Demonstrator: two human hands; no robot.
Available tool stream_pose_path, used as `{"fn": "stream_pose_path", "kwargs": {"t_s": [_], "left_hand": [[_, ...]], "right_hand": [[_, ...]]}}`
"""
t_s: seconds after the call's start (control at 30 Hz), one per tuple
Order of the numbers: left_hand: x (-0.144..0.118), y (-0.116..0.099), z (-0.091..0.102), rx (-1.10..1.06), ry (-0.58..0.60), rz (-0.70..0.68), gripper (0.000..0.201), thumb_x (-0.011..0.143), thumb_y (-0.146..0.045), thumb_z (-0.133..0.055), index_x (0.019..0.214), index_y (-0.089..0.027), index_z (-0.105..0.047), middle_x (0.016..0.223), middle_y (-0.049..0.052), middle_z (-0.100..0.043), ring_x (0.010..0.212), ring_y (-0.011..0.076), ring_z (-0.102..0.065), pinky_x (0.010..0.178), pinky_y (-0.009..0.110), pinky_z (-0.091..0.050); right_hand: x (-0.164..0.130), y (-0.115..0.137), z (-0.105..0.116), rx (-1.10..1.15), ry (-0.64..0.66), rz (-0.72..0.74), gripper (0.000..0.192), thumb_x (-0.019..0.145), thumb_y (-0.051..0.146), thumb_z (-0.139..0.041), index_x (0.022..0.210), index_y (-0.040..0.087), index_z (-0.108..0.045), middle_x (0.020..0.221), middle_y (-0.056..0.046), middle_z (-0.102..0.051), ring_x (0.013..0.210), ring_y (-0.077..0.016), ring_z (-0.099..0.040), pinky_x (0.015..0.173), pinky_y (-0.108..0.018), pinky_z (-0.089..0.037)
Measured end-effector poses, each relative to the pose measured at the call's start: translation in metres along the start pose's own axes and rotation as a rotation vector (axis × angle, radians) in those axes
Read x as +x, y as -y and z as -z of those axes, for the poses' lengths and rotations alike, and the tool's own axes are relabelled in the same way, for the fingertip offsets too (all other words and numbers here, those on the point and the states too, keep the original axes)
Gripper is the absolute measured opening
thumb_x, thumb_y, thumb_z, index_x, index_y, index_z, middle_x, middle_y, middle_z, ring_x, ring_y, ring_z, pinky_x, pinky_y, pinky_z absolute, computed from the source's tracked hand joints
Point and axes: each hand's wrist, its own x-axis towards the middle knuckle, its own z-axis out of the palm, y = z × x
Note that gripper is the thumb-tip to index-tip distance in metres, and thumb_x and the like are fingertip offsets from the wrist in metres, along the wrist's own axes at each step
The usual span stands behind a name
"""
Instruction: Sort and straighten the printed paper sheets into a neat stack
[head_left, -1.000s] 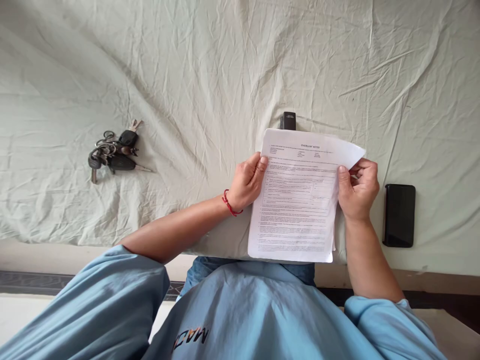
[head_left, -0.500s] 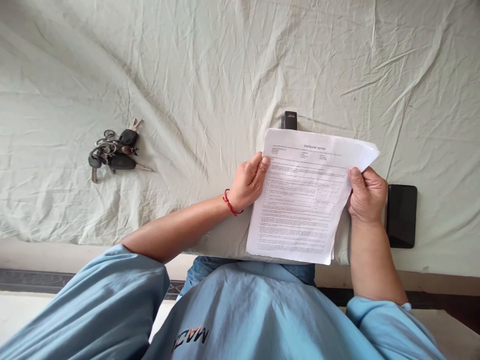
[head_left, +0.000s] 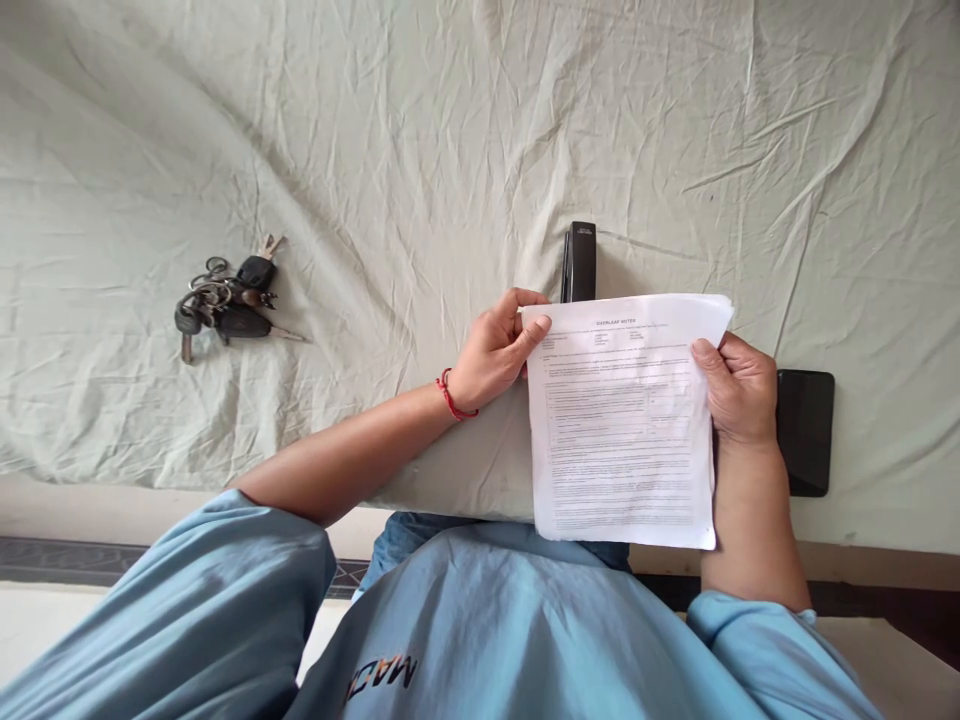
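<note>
A small stack of printed paper sheets [head_left: 626,430], headed "Overleaf Notes", is held up between my two hands over the table's front edge. My left hand [head_left: 499,345], with a red cord on the wrist, pinches the upper left edge, thumb on top and fingers behind. On the upper right edge, my right hand [head_left: 739,390] grips the sheets with its thumb in front. Just beyond the top of the papers lies a black stapler [head_left: 580,262], its near end hidden behind them.
A cream cloth [head_left: 420,150] with creases covers the table. To the left lies a bunch of keys [head_left: 232,305] on rings. A black phone [head_left: 806,433] rests face up beside my right wrist.
The papers have come down toward me and turned upright from a slant, uncovering more of the stapler. My left hand has shifted up and slightly right along their edge.
</note>
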Motion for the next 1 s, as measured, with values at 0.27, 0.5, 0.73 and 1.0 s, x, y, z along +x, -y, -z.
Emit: {"fn": "stream_pose_path", "kwargs": {"t_s": [0.27, 0.5, 0.73, 1.0], "left_hand": [[-0.0009, -0.0046, -0.0006, 0.229, -0.037, -0.049, 0.04, 0.113, -0.062, -0.07, 0.119, -0.023, -0.074, 0.065, -0.006, -0.058, 0.053, 0.0122, -0.057, 0.052, 0.027, -0.045], [-0.0018, -0.0045, -0.0014, 0.242, -0.048, -0.055, 0.032, 0.113, -0.056, -0.069, 0.116, -0.024, -0.073, 0.064, -0.006, -0.057, 0.056, 0.0135, -0.056, 0.054, 0.029, -0.044], [-0.002, -0.0078, -0.0016, 0.268, -0.041, -0.056, 0.029, 0.113, -0.054, -0.069, 0.113, -0.025, -0.071, 0.063, -0.006, -0.057, 0.057, 0.0141, -0.055, 0.056, 0.03, -0.042], [-0.0013, -0.0085, -0.0024, 0.269, -0.042, -0.049, 0.02, 0.112, -0.045, -0.067, 0.111, -0.025, -0.068, 0.061, -0.007, -0.056, 0.053, 0.0135, -0.054, 0.056, 0.03, -0.043]], "right_hand": [[0.0053, -0.0055, -0.0086, 0.057, -0.167, 0.038, 0.059, 0.089, 0.084, -0.092, 0.086, 0.026, -0.078, 0.077, 0.0, -0.066, 0.069, -0.0181, -0.055, 0.066, -0.037, -0.047], [0.0062, 0.0002, -0.0072, -0.008, -0.222, 0.019, 0.064, 0.083, 0.088, -0.094, 0.079, 0.026, -0.079, 0.07, 0.0, -0.064, 0.067, -0.0186, -0.052, 0.064, -0.038, -0.044], [0.0063, 0.0011, -0.007, -0.006, -0.261, -0.015, 0.067, 0.078, 0.09, -0.096, 0.076, 0.025, -0.08, 0.067, 0.001, -0.061, 0.066, -0.0173, -0.05, 0.064, -0.037, -0.041], [0.0084, 0.0013, -0.0065, -0.008, -0.22, 0.004, 0.068, 0.081, 0.092, -0.093, 0.074, 0.027, -0.075, 0.066, 0.001, -0.056, 0.064, -0.0179, -0.047, 0.061, -0.038, -0.041]]}}
